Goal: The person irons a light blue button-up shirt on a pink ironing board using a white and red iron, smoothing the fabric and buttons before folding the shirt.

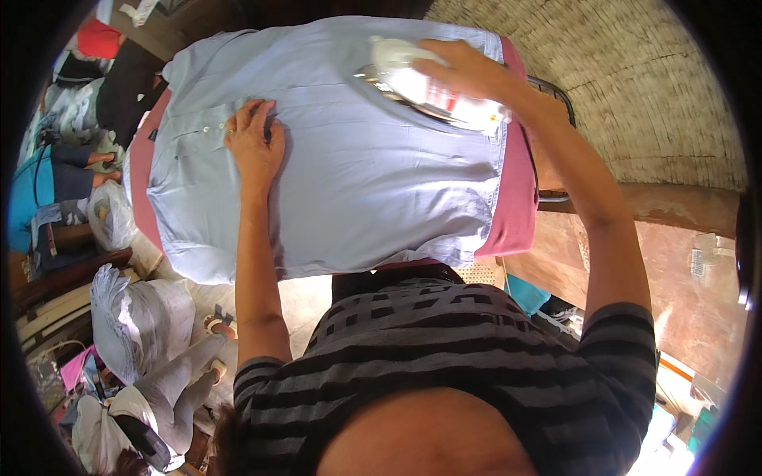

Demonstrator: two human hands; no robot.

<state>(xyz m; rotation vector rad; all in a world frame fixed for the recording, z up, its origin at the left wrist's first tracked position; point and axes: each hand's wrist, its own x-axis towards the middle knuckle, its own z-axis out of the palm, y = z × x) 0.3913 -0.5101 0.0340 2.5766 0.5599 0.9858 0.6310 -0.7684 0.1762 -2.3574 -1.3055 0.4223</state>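
A light blue button-up shirt [349,190] lies spread over an ironing board with a dusky pink cover [514,206]. My right hand [464,70] is closed round the handle of a white clothes iron [432,94], which is smeared by motion. The iron is on the far right part of the shirt, its narrow tip toward the left. My left hand [254,143] rests on the cloth just right of the small pale buttons, fingers bent but apart, with nothing held in them.
A metal rail [556,91] curves round the board's right end, beside a woven wall [635,87]. People sit at the left, one in grey trousers [171,397] at lower left. A clear plastic bag [111,214] and a bundle of pale cloth [143,325] lie left of the board.
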